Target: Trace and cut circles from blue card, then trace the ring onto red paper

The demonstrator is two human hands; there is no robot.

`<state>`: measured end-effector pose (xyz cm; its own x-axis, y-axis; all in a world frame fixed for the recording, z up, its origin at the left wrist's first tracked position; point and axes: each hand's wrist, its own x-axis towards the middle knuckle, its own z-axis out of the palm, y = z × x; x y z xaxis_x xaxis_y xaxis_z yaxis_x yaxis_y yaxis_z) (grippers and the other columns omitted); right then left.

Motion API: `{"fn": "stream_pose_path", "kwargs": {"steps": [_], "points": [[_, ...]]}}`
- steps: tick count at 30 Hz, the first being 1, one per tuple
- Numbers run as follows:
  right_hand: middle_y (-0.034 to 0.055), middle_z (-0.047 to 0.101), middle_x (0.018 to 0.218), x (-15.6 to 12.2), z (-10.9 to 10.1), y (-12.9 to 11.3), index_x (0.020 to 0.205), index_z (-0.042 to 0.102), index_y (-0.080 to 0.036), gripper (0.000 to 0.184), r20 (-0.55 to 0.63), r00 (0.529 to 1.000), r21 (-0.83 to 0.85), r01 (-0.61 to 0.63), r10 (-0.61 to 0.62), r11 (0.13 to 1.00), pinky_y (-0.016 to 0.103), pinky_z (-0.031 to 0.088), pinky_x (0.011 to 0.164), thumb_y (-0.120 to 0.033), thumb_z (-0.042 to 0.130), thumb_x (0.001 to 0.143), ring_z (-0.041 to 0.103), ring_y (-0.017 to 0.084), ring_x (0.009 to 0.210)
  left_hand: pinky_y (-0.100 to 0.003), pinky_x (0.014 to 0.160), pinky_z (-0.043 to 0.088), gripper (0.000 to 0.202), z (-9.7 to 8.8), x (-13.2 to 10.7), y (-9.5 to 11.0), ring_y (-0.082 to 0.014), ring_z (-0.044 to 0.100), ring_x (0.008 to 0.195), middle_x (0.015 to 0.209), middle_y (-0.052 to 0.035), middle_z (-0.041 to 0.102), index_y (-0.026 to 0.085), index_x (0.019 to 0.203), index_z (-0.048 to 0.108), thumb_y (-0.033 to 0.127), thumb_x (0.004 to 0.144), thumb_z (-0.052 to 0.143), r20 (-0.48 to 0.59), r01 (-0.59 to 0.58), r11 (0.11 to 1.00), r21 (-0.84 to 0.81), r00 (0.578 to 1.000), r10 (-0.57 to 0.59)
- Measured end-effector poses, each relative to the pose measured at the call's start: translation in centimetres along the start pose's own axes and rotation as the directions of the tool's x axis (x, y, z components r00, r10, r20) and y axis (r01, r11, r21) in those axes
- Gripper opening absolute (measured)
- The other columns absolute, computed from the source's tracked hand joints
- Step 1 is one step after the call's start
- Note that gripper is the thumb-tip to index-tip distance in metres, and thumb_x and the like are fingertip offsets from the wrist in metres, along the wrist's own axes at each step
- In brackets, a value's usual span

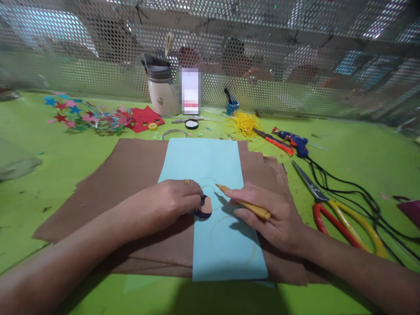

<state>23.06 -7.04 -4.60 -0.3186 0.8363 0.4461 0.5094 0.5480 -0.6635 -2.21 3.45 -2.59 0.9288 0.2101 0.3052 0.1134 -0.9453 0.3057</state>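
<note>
A light blue paper strip lies over brown cardboard sheets, with faint circles drawn on it, small ones in the middle and a larger one nearer me. My left hand rests at the strip's left edge, its fingers closed on a small round disc with a dark blue rim and tan face; part of it is hidden by the fingers. In my right hand is a thick yellow pencil, tilted, with its point just above or touching the paper by the small circles. I cannot tell which.
Right of the cardboard are large scissors, a glue gun with black cable, and an orange cutter. Behind lie yellow shreds, a metal ring, red paper, a jug and a phone. Perforated metal mesh stands behind.
</note>
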Motion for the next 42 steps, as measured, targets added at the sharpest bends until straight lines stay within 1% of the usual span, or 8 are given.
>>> {"fn": "stream_pose_path", "kwargs": {"steps": [3, 9, 17, 20, 26, 31, 37, 42], "points": [[0.0047, 0.071, 0.101, -0.2, 0.2, -0.2, 0.120, 0.064, -0.023, 0.025, -0.020, 0.998, 0.048, -0.064, 0.065, 0.997, 0.031, 0.053, 0.078, -0.023, 0.058, 0.096, 0.065, 0.017, 0.087, -0.026, 0.079, 0.054, 0.021, -0.2, 0.3, 0.2, -0.0194, 0.068, 0.088, 0.093, -0.0107, 0.071, 0.017, 0.086, 0.066, 0.003, 0.091, 0.051, 0.061, -0.021, 1.000, 0.007, 0.998, 0.020], [0.0029, 0.073, 0.095, 0.0, 0.4, -0.7, 0.111, 0.067, -0.023, 0.019, -0.072, 0.990, 0.011, -0.122, 0.123, 0.992, 0.028, 0.056, 0.077, -0.020, 0.057, 0.094, 0.068, 0.016, 0.083, -0.027, 0.081, 0.054, 0.020, -0.4, 0.3, 0.4, -0.0198, 0.068, 0.088, 0.094, -0.0109, 0.071, 0.017, 0.089, 0.067, 0.007, 0.093, 0.051, 0.052, -0.009, 1.000, 0.015, 0.999, 0.009], [0.0029, 0.076, 0.095, 0.5, 0.6, -1.2, 0.107, 0.068, -0.023, 0.017, -0.047, 0.985, -0.012, -0.164, 0.164, 0.986, 0.028, 0.059, 0.079, -0.020, 0.058, 0.093, 0.071, 0.017, 0.082, -0.026, 0.080, 0.052, 0.019, 0.0, 0.1, 0.0, -0.0188, 0.068, 0.084, 0.094, -0.0093, 0.071, 0.018, 0.091, 0.066, 0.007, 0.093, 0.051, 0.041, -0.021, 1.000, -0.003, 0.999, 0.021], [0.0021, 0.076, 0.095, 0.6, 0.6, -1.2, 0.105, 0.069, -0.023, 0.017, -0.026, 0.985, -0.006, -0.169, 0.169, 0.986, 0.027, 0.058, 0.079, -0.020, 0.060, 0.092, 0.071, 0.016, 0.083, -0.026, 0.079, 0.051, 0.018, 0.0, 0.1, -0.1, -0.0190, 0.067, 0.086, 0.093, -0.0084, 0.070, 0.019, 0.090, 0.065, 0.006, 0.091, 0.053, 0.035, -0.041, 0.999, -0.017, 0.999, 0.041], [0.0004, 0.076, 0.094, 0.8, 0.8, -1.2, 0.106, 0.070, -0.022, 0.017, -0.006, 0.986, -0.011, -0.165, 0.165, 0.986, 0.023, 0.057, 0.079, -0.019, 0.061, 0.092, 0.069, 0.014, 0.082, -0.029, 0.077, 0.051, 0.022, -0.1, 0.1, 0.1, -0.0211, 0.066, 0.090, 0.100, -0.0128, 0.069, 0.015, 0.090, 0.063, 0.007, 0.096, 0.044, 0.136, -0.048, 0.995, 0.088, 0.990, 0.035], [0.0003, 0.075, 0.096, 0.8, 0.9, -1.1, 0.108, 0.070, -0.021, 0.018, 0.005, 0.986, 0.003, -0.164, 0.164, 0.986, 0.021, 0.055, 0.080, -0.018, 0.061, 0.092, 0.069, 0.013, 0.085, -0.029, 0.079, 0.051, 0.022, -0.1, 0.1, 0.1, -0.0209, 0.066, 0.092, 0.099, -0.0116, 0.068, 0.015, 0.092, 0.063, 0.008, 0.097, 0.043, 0.142, -0.030, 0.996, 0.086, 0.990, 0.018], [0.0002, 0.075, 0.095, 0.7, 1.0, -1.0, 0.108, 0.070, -0.020, 0.018, 0.003, 0.987, 0.014, -0.159, 0.159, 0.987, 0.020, 0.055, 0.079, -0.017, 0.062, 0.092, 0.069, 0.012, 0.085, -0.028, 0.075, 0.050, 0.023, 0.0, 0.1, 0.1, -0.0215, 0.065, 0.089, 0.092, -0.0116, 0.067, 0.013, 0.085, 0.061, 0.006, 0.097, 0.043, 0.151, -0.049, 0.994, 0.094, 0.988, 0.035], [0.0001, 0.076, 0.096, 0.7, 1.0, -1.1, 0.108, 0.070, -0.019, 0.018, 0.010, 0.985, 0.005, -0.174, 0.174, 0.985, 0.018, 0.054, 0.080, -0.016, 0.062, 0.091, 0.069, 0.012, 0.085, -0.028, 0.075, 0.049, 0.021, 0.0, 0.1, 0.3, -0.0214, 0.064, 0.089, 0.090, -0.0106, 0.066, 0.013, 0.086, 0.062, 0.004, 0.095, 0.045, 0.152, -0.041, 0.993, 0.108, 0.988, 0.024]]}}
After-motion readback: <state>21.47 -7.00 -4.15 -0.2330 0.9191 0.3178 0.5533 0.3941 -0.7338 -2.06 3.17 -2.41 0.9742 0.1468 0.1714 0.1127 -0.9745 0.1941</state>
